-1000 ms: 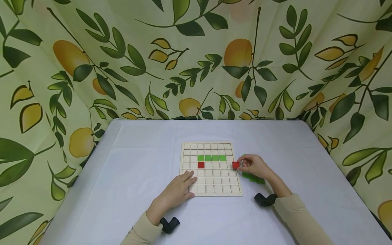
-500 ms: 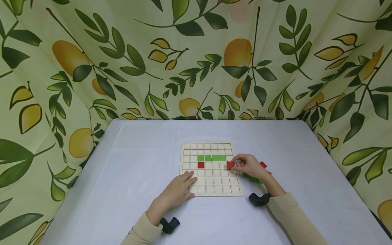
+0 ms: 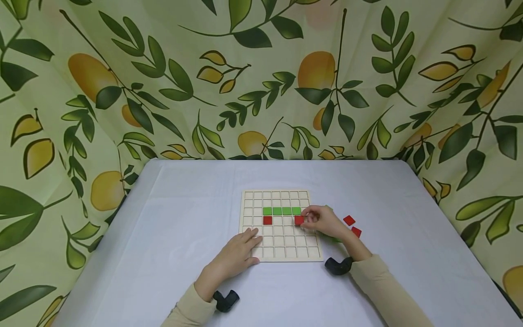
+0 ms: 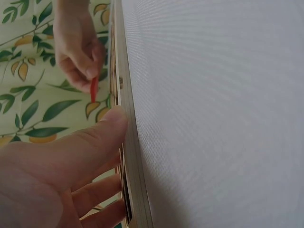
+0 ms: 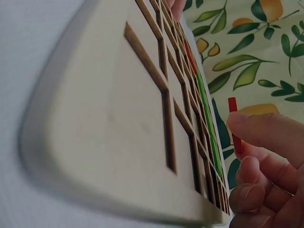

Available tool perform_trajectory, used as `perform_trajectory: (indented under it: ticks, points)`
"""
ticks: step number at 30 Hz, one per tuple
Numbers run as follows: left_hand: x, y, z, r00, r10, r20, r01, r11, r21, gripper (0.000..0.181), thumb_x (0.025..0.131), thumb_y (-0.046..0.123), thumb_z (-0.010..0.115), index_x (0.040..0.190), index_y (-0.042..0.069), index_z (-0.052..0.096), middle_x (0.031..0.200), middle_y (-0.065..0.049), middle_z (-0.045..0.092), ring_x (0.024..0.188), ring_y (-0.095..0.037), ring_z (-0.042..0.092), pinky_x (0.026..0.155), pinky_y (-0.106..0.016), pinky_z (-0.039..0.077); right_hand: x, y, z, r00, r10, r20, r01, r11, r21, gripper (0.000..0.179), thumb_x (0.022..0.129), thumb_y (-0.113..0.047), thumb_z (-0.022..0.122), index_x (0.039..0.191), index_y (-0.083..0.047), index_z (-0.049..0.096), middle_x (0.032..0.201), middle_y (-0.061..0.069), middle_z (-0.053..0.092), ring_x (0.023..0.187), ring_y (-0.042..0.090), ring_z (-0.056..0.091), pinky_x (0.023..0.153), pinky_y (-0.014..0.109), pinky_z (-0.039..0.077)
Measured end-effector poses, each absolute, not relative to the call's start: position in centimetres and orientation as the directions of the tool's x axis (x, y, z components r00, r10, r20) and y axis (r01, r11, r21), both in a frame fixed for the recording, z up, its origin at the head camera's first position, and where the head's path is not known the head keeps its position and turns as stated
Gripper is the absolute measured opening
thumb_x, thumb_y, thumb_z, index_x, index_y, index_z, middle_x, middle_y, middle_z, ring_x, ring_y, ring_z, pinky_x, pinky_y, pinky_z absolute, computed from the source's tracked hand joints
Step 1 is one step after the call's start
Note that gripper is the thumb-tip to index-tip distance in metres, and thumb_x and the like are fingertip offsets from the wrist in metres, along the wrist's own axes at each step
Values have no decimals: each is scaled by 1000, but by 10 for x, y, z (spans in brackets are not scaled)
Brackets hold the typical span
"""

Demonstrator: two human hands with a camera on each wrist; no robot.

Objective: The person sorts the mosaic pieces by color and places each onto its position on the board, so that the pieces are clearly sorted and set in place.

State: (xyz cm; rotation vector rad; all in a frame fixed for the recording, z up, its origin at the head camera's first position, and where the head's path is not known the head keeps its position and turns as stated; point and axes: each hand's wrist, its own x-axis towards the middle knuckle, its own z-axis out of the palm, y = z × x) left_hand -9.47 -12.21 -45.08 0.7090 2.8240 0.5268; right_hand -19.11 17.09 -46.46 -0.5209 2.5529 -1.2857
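The right hand (image 3: 324, 222) pinches a thin red square tile (image 3: 299, 220) just above the flat, pale wooden grid board (image 3: 290, 243). The left hand (image 3: 234, 255) rests on the board's near left corner, fingers stretched out. Four green square tiles (image 3: 277, 211) sit in a row; another red tile (image 3: 267, 220) sits just nearer. The right hand partly hides loose green tiles (image 3: 333, 238). Two loose red tiles (image 3: 356, 232) lie beside its arm on the white cloth (image 3: 196, 195).
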Motion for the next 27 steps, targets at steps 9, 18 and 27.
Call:
perform_trajectory:
  ticks: [9, 18, 27]
  points:
    - [-95, -122, -450, -864, 496, -82, 433, 817, 381, 57, 89, 30, 66, 138, 6, 52, 152, -14, 42, 143, -37, 38, 114, -50, 38, -191, 162, -465, -908, -418, -19, -232, 541, -809, 27, 77, -12, 79, 97, 2, 65, 70, 0, 50, 60, 5, 42, 52, 14, 34]
    - [-94, -123, -449, -863, 499, -81, 430, 808, 402, 56, 89, 26, 67, 138, 5, 51, 152, -15, 42, 142, -37, 38, 114, -51, 38, -190, 151, -464, -903, -429, -18, -240, 540, -807, 26, 78, -10, 78, 98, 2, 65, 69, 0, 51, 58, 4, 42, 51, 14, 35]
    - [-95, -123, -449, -863, 497, -90, 427, 813, 397, 57, 89, 29, 66, 139, 6, 51, 153, -14, 41, 143, -36, 37, 114, -51, 37, -191, 139, -466, -914, -401, -60, -188, 551, -813, 29, 78, -12, 79, 101, 1, 66, 69, 0, 51, 59, 9, 43, 51, 15, 35]
